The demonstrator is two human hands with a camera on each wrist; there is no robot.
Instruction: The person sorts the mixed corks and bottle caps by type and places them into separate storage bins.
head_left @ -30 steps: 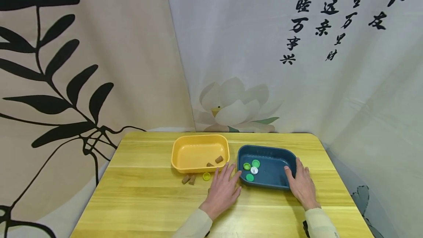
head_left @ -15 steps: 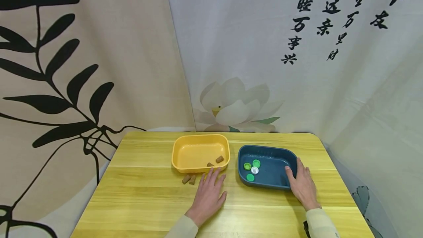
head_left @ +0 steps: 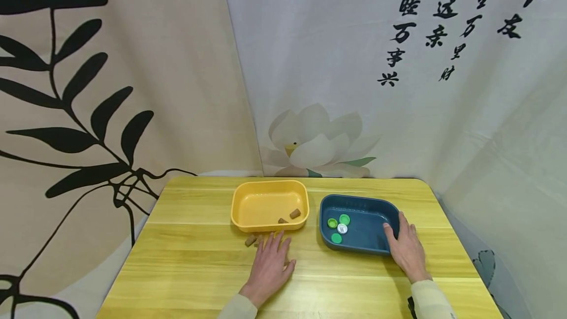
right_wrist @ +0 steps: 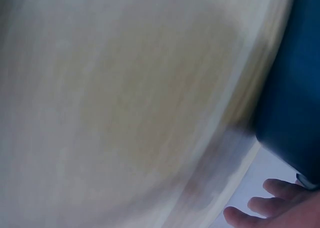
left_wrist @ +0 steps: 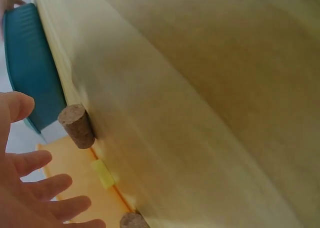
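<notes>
In the head view my left hand is over the table just in front of the yellow tray, fingers spread and holding nothing. By its thumb in the left wrist view stands a cork. A yellow bottle cap and another cork lie beyond its fingers. A cork piece shows left of the fingertips in the head view; the cap is hidden there. My right hand grips the right end of the blue tray, thumb over the rim and fingers along the outside.
Several bottle caps sit at the left of the blue tray, among them a white cap and a green cap. Two cork pieces lie inside the yellow tray, one a cork. Behind the wooden table hang printed curtains.
My left hand has moved left and slightly back, from beside the blue tray to before the yellow tray. The yellow cap has gone behind it in the head view. My right hand keeps its place.
</notes>
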